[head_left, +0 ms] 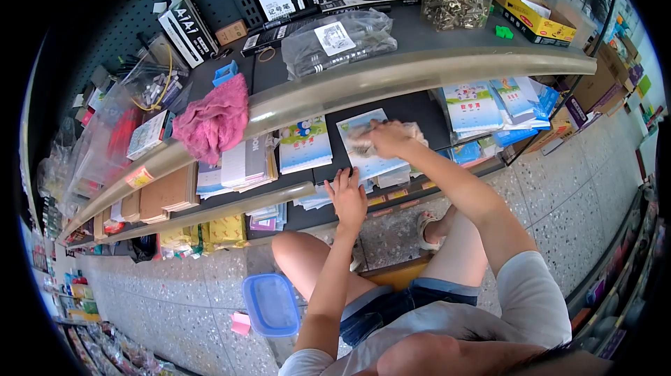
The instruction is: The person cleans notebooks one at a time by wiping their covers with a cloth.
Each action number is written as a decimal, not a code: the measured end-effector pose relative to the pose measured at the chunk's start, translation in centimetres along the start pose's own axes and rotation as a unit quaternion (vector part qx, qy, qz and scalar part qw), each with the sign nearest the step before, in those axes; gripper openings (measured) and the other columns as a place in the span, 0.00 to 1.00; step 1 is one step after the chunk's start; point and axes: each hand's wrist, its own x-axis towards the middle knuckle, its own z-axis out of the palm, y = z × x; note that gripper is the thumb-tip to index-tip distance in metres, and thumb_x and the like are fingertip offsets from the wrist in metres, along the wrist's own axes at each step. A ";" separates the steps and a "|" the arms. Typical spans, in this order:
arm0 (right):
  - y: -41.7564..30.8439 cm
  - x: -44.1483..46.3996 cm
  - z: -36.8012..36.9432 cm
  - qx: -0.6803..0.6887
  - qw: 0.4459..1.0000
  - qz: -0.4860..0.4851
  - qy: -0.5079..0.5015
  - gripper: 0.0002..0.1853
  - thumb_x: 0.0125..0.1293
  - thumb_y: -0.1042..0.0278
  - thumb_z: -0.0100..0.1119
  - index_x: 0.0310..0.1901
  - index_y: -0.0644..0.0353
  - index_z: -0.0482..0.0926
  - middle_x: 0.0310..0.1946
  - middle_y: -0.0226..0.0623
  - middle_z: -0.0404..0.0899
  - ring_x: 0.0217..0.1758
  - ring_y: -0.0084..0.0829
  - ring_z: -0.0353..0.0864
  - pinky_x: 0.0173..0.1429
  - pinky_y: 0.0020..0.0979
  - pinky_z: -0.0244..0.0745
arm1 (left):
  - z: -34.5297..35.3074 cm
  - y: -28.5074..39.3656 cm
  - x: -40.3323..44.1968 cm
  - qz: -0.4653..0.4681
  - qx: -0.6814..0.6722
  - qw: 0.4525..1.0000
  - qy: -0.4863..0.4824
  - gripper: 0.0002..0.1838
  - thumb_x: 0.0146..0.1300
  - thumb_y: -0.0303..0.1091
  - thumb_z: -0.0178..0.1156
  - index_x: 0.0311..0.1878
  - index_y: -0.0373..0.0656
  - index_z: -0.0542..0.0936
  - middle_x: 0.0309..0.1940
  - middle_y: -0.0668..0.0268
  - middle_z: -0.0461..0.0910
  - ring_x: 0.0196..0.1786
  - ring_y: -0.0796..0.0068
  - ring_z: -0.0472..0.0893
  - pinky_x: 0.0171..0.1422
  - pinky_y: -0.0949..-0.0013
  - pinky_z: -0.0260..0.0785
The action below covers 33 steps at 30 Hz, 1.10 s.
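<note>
On the middle shelf lies a light blue booklet (355, 126). My right hand (393, 140) presses a crumpled beige cloth (361, 144) onto its cover, fingers bent over the cloth. Flat at the booklet's lower edge rests my left hand (347, 194), its fingers spread and holding nothing. To the left is a stack of green and blue booklets (305, 145); more booklets (472, 107) are stacked to the right. A pink cloth (213, 119) hangs over the upper shelf's front edge.
The upper shelf (419, 39) holds a plastic-wrapped pack (340, 44), a clear box of metal clips (454, 5) and a yellow box (539, 18). A blue basin (271, 305) and a pink paper (240, 323) are on the floor. Cardboard boxes (607, 79) stand at right.
</note>
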 end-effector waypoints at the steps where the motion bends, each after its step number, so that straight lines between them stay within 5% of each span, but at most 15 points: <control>1: 0.9 0.6 0.5 -0.029 0.998 0.048 0.024 0.32 0.54 0.68 0.57 0.62 0.27 0.73 0.57 0.44 0.72 0.51 0.46 0.80 0.56 0.48 0.74 | 0.0 -0.1 -0.1 0.004 0.002 1.000 0.004 0.27 0.50 0.27 0.65 0.57 0.44 0.77 0.58 0.61 0.71 0.65 0.57 0.67 0.72 0.39 0.48; 3: 2.7 1.4 1.1 -0.087 0.983 0.145 0.073 0.31 0.54 0.68 0.56 0.62 0.27 0.73 0.55 0.43 0.73 0.50 0.46 0.80 0.55 0.47 0.75 | 0.0 -0.1 -0.2 -0.001 0.004 1.000 -0.006 0.27 0.50 0.27 0.64 0.57 0.44 0.77 0.58 0.61 0.71 0.65 0.56 0.67 0.72 0.39 0.48; 6: 1.3 -1.6 -2.2 0.091 0.992 0.075 0.052 0.31 0.54 0.68 0.57 0.61 0.29 0.74 0.55 0.43 0.73 0.50 0.46 0.80 0.55 0.47 0.74 | 0.1 -0.1 0.2 -0.002 -0.003 1.000 -0.002 0.26 0.50 0.27 0.64 0.57 0.44 0.77 0.58 0.60 0.71 0.65 0.56 0.67 0.72 0.38 0.48; 9: -0.8 -2.6 -1.8 0.119 0.988 -0.099 -0.013 0.30 0.53 0.68 0.57 0.60 0.31 0.75 0.56 0.43 0.73 0.51 0.46 0.80 0.57 0.47 0.73 | 0.7 -0.1 0.0 -0.013 -0.006 1.000 -0.010 0.25 0.51 0.27 0.63 0.56 0.43 0.77 0.57 0.59 0.71 0.66 0.56 0.66 0.73 0.37 0.45; 12: -2.2 -2.4 -0.2 0.044 0.990 -0.131 0.026 0.28 0.53 0.68 0.58 0.58 0.33 0.76 0.55 0.44 0.73 0.52 0.45 0.80 0.58 0.46 0.73 | 0.8 -0.6 -0.1 -0.008 0.004 1.000 -0.021 0.24 0.51 0.27 0.63 0.55 0.41 0.77 0.57 0.59 0.71 0.66 0.56 0.66 0.73 0.37 0.44; 20: -2.7 2.5 -0.9 0.012 0.999 -0.030 -0.016 0.24 0.56 0.67 0.56 0.57 0.36 0.78 0.62 0.45 0.69 0.56 0.45 0.78 0.60 0.46 0.71 | 0.2 -0.2 0.2 -0.005 -0.010 1.000 -0.003 0.26 0.50 0.26 0.63 0.57 0.44 0.77 0.57 0.60 0.72 0.64 0.56 0.68 0.72 0.39 0.48; 24: -2.2 5.8 0.3 0.027 1.000 0.000 -0.004 0.17 0.56 0.68 0.55 0.49 0.54 0.82 0.59 0.47 0.72 0.59 0.40 0.77 0.60 0.45 0.67 | 0.3 -0.4 0.1 -0.003 -0.018 1.000 -0.007 0.27 0.51 0.26 0.62 0.58 0.42 0.75 0.57 0.60 0.71 0.65 0.56 0.66 0.73 0.38 0.44; 28: -0.5 10.2 4.6 0.027 0.998 -0.003 0.053 0.18 0.57 0.68 0.56 0.50 0.52 0.82 0.58 0.44 0.75 0.59 0.39 0.77 0.60 0.42 0.64 | 0.2 0.0 0.1 -0.006 -0.016 1.000 -0.012 0.28 0.51 0.26 0.61 0.60 0.41 0.74 0.58 0.60 0.71 0.66 0.57 0.65 0.74 0.38 0.42; 33: 1.7 9.5 6.0 0.037 0.985 0.027 0.168 0.15 0.59 0.68 0.53 0.46 0.59 0.82 0.50 0.46 0.80 0.50 0.42 0.82 0.49 0.46 0.76 | -0.1 0.4 -0.1 -0.009 0.015 1.000 -0.006 0.29 0.50 0.25 0.62 0.60 0.43 0.74 0.57 0.60 0.72 0.66 0.57 0.66 0.74 0.40 0.46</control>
